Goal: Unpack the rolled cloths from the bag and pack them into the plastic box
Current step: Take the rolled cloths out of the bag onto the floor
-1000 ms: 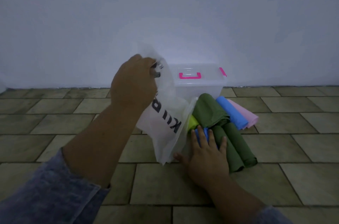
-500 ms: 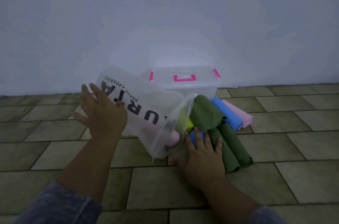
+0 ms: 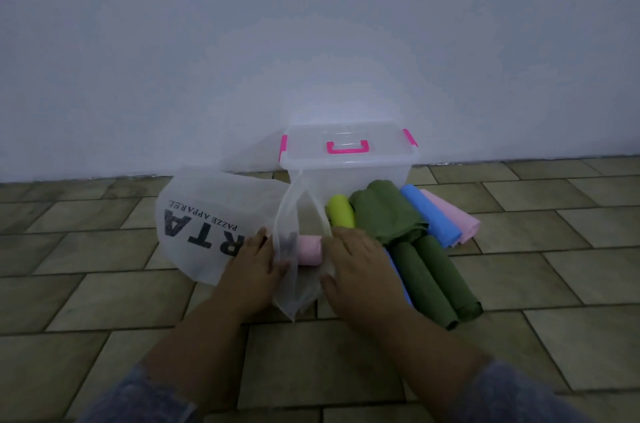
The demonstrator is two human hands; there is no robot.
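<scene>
The translucent white bag (image 3: 207, 215) with black letters lies on its side on the tiled floor, its mouth toward me. A pink rolled cloth (image 3: 310, 249) shows inside the mouth. My left hand (image 3: 252, 267) holds the mouth's left edge and my right hand (image 3: 356, 260) holds its right edge, fingers stretched out. Just behind stands the clear plastic box (image 3: 349, 173), lid on, with a pink handle and latches. Beside the bag lie a yellow-green roll (image 3: 341, 211), a large green roll (image 3: 384, 215), a blue roll (image 3: 433, 215), a pink roll (image 3: 453, 220) and two dark green rolls (image 3: 436, 280).
A plain pale wall (image 3: 311, 42) rises right behind the box. Another blue roll (image 3: 398, 279) peeks out by my right wrist. The brown tiled floor (image 3: 104, 301) stretches left, right and toward me.
My left hand let the bag drop onto its side, then came to its mouth. My right hand left the blue roll and moved left to the mouth. The pink roll now shows inside.
</scene>
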